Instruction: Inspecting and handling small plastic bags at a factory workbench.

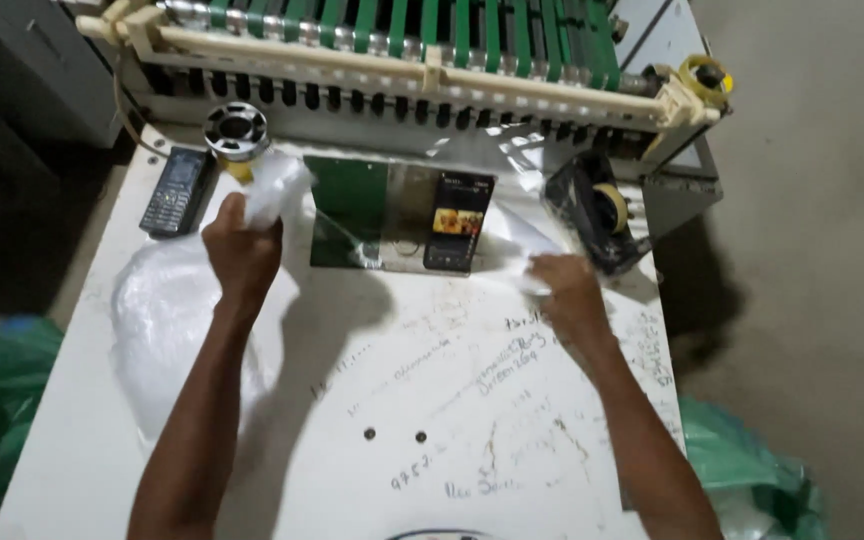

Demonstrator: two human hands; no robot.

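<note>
Both forearms reach over the white table (352, 400); left hand (240, 250) fingers clutch clear plastic film (277, 185), right hand (567, 285) pinches its far edge.

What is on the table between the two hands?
In the head view, a shiny green-and-silver plate with a smartphone leaning on it sits between the left hand and the right hand, slightly farther back.

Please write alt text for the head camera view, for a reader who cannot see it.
Seen from above, a person's left hand grips bunched clear plastic film while the right hand presses another clear sheet on a scribbled white table. A keypad phone, a smartphone and a tape dispenser lie before a green-belted machine.
</note>
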